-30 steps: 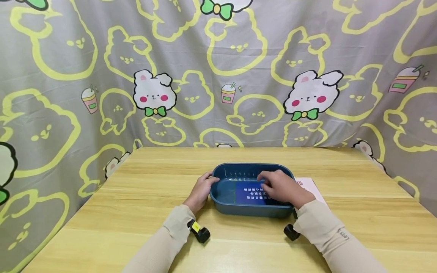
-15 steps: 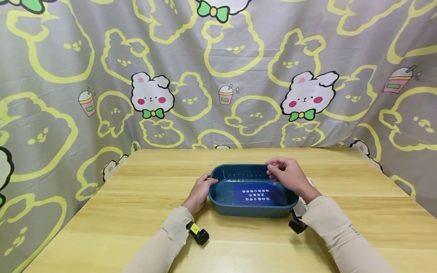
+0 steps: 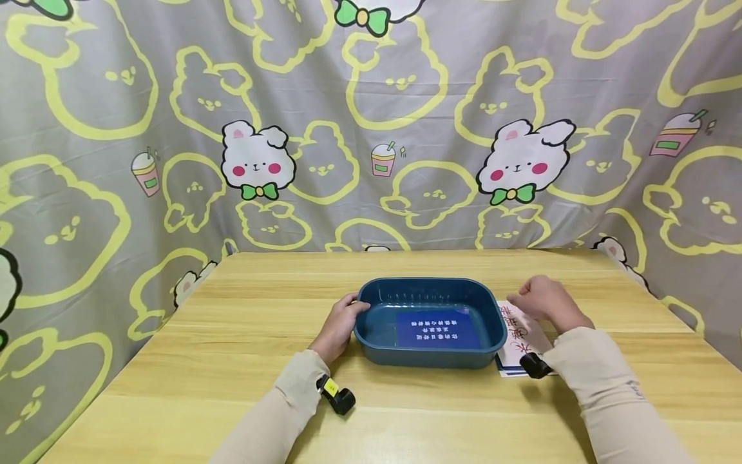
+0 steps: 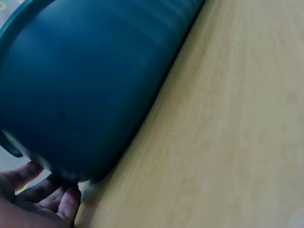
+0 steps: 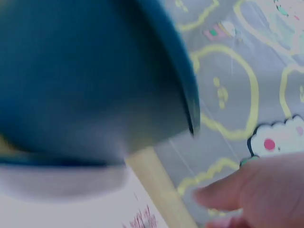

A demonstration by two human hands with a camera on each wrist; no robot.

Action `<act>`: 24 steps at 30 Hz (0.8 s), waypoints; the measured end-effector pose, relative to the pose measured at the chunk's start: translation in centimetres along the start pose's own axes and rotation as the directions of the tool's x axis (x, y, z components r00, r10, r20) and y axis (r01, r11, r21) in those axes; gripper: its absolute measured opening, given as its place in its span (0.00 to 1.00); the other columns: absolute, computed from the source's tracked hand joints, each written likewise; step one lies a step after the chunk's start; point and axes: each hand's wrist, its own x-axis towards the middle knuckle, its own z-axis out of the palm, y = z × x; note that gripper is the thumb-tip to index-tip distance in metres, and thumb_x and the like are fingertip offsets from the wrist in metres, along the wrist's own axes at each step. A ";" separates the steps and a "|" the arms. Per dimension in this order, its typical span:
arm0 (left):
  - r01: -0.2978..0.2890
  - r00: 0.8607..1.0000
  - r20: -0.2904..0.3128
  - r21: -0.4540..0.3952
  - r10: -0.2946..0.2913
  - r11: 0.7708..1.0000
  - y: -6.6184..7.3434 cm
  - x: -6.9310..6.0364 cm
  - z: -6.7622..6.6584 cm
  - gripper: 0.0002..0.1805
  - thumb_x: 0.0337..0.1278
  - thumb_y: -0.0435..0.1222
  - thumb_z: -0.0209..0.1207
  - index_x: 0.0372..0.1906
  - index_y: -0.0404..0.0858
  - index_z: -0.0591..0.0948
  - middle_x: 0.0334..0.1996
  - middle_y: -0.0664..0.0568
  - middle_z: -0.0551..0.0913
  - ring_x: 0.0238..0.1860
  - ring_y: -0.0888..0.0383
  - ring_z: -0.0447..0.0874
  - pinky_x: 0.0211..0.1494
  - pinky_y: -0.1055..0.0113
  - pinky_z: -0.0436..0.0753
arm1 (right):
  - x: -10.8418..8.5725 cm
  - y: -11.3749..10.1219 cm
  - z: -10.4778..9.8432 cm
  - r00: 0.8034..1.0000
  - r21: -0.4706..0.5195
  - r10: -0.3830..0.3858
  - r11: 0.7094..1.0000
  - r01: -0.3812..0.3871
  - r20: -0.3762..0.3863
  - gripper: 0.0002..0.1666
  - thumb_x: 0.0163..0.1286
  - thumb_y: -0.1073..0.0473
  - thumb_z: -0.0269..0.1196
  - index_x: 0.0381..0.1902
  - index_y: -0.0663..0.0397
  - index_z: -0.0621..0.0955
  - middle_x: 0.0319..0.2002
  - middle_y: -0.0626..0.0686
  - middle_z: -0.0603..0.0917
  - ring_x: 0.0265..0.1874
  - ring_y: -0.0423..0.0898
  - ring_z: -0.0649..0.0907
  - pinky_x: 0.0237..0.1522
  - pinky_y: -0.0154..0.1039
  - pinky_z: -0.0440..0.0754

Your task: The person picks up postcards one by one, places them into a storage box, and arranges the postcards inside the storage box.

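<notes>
A dark teal oval basin [image 3: 429, 358] stands on the wooden table, with a blue card [image 3: 435, 330] bearing white characters lying flat inside. My left hand [image 3: 339, 325] grips the basin's left end, thumb over the rim; in the left wrist view the fingers of that hand [image 4: 42, 199] lie against its outer wall. Right of the basin is a stack of cards, the top one [image 3: 518, 338] white with red characters. Over the far right part of that stack is my right hand [image 3: 551, 303], its fingers bent; the right wrist view shows only part of the hand [image 5: 266, 194], and nothing is seen in it.
Light wooden table [image 3: 261, 309] all around the basin. A grey curtain [image 3: 429, 142] with yellow outlines and white rabbits hangs behind the table and along its sides. Black wrist devices sit at the left cuff [image 3: 337, 396] and right cuff [image 3: 534, 365].
My right hand has moved from above the card inside the basin, over its far right rim, to the card stack on the right. My left hand and the basin have stayed in place.
</notes>
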 end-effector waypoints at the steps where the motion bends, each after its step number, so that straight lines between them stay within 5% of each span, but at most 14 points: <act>1: 0.002 1.000 -0.001 0.000 -0.002 1.000 0.0 0.0 0.0 0.24 0.65 0.35 0.51 0.63 0.30 0.71 0.62 0.39 0.71 0.63 0.42 0.66 0.68 0.46 0.61 | 0.0 0.4 -0.1 0.998 -0.036 0.025 0.999 -0.023 0.052 0.24 0.66 0.48 0.60 0.17 0.57 0.72 0.16 0.49 0.70 0.17 0.45 0.71 0.23 0.38 0.70; 6: 0.000 1.000 0.005 -0.004 0.000 1.000 0.0 0.1 0.1 0.24 0.65 0.35 0.51 0.63 0.30 0.71 0.62 0.39 0.71 0.64 0.43 0.66 0.68 0.47 0.62 | -0.1 1.7 -0.1 0.971 -0.110 0.132 0.988 -0.112 0.199 0.26 0.59 0.44 0.69 0.20 0.59 0.71 0.18 0.52 0.68 0.18 0.46 0.71 0.22 0.36 0.67; 13: -0.004 1.000 0.005 -0.002 0.004 1.000 -0.1 0.1 -0.1 0.23 0.66 0.35 0.50 0.63 0.30 0.71 0.62 0.38 0.70 0.63 0.43 0.67 0.67 0.47 0.64 | 0.1 2.6 0.1 0.963 -0.020 0.144 0.989 -0.144 0.228 0.27 0.57 0.48 0.71 0.26 0.64 0.70 0.21 0.53 0.66 0.19 0.47 0.70 0.22 0.36 0.67; 19: -0.005 1.000 0.012 -0.005 0.005 1.000 -0.3 0.2 -0.2 0.23 0.66 0.35 0.50 0.64 0.30 0.71 0.63 0.38 0.70 0.63 0.43 0.66 0.68 0.46 0.63 | 0.5 3.6 0.6 0.987 0.266 0.062 0.959 -0.101 0.148 0.17 0.66 0.59 0.62 0.20 0.62 0.74 0.16 0.48 0.71 0.15 0.42 0.75 0.19 0.34 0.72; 24: -0.008 1.000 0.018 -0.005 0.008 1.000 -0.3 0.2 -0.1 0.24 0.66 0.35 0.50 0.64 0.30 0.70 0.64 0.38 0.69 0.64 0.42 0.65 0.68 0.46 0.62 | 0.6 3.7 1.2 0.994 0.479 -0.033 0.878 -0.021 0.104 0.12 0.66 0.69 0.51 0.41 0.76 0.75 0.25 0.53 0.79 0.21 0.45 0.81 0.24 0.38 0.80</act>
